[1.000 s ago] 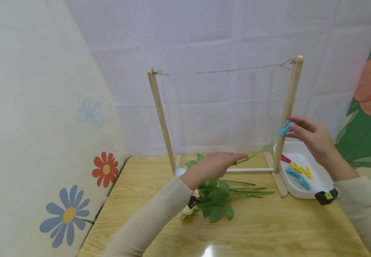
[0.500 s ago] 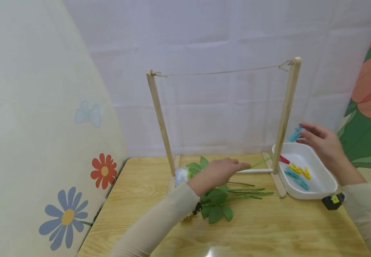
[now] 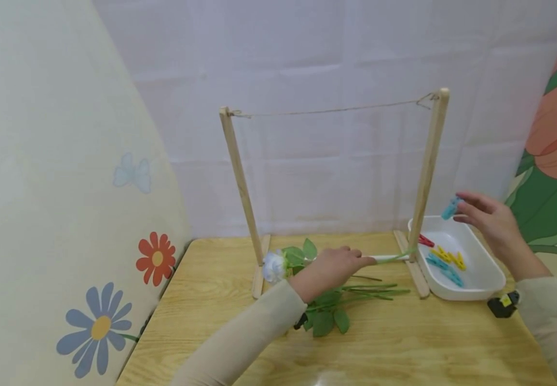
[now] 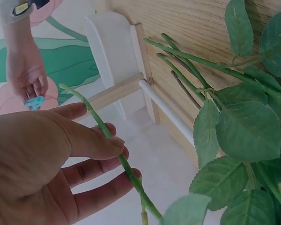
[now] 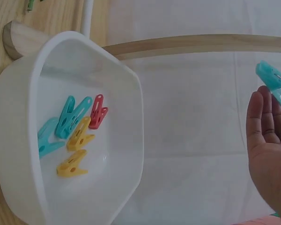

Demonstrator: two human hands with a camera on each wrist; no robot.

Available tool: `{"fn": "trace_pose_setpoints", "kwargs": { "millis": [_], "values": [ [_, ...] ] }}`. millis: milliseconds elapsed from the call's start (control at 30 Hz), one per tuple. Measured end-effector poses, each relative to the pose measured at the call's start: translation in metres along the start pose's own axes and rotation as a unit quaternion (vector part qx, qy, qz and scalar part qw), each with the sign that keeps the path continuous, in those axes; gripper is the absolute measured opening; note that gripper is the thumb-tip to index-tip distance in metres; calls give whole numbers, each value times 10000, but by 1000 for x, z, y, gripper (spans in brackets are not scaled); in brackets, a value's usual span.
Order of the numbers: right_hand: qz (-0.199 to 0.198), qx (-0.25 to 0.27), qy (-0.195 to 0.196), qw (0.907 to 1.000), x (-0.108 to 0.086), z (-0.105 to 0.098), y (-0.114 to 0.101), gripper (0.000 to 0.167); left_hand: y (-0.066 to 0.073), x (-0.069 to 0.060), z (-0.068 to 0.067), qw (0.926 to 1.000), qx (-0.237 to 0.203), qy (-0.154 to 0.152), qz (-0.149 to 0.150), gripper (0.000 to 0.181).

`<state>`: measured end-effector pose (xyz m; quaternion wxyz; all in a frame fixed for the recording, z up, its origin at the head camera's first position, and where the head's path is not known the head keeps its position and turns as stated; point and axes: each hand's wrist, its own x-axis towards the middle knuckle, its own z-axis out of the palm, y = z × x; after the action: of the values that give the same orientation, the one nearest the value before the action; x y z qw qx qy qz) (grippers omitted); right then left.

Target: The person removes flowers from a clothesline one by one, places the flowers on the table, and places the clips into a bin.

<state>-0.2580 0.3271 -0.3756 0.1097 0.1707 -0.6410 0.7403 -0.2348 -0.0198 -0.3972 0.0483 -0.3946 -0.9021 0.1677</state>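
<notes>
My left hand [image 3: 330, 268] pinches the green stem [image 4: 103, 125] of a flower between thumb and fingers. A bluish-white bloom [image 3: 275, 266] and leaves show left of this hand, seemingly on the same stem. Beneath lie several more leafy stems [image 3: 374, 290] on the table; their blooms are hidden by my sleeve in the head view. My right hand [image 3: 492, 221] holds a light blue clothespin [image 5: 274, 79] by the fingertips, above the back of the white tray [image 3: 488, 287]. Inside the tray are blue clothespins [image 3: 444, 268], yellow clothespins [image 5: 79, 136] and a red clothespin [image 5: 98, 112].
A wooden frame stands behind, with a left post [image 3: 241, 182], a right post [image 3: 430, 171] and a string [image 3: 331, 110] tied between their tops. A white bar [image 3: 384, 258] joins the posts low down. The tray sits beside the right foot [image 3: 410, 268].
My right hand has moved right and down with the clothespin, from in front of the right post to above the tray. My left hand has lowered slightly with the flower stem.
</notes>
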Motion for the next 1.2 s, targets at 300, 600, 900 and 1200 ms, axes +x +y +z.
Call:
{"fn": "trace_pose_setpoints", "kwargs": {
  "millis": [300, 600, 900, 1200],
  "values": [
    [630, -1439, 294, 9871, 5, -12, 13, 15, 0, 0, 4, 9998, -150, -122, -97, 59],
    [860, -2430, 361, 9655, 14, -14, 22, 50, -3, -3, 4, 9985, -498, -72, -201, 48],
    [1348, -3380, 226, 9312, 21, -19, 26, 65, -18, -15, -7, 9973, -725, -9, -108, 47],
    [1400, -4167, 118, 8981, 28, -32, 32, 59, -51, -46, -7, 9924, -1072, 582, 156, 43]
  ]
}}
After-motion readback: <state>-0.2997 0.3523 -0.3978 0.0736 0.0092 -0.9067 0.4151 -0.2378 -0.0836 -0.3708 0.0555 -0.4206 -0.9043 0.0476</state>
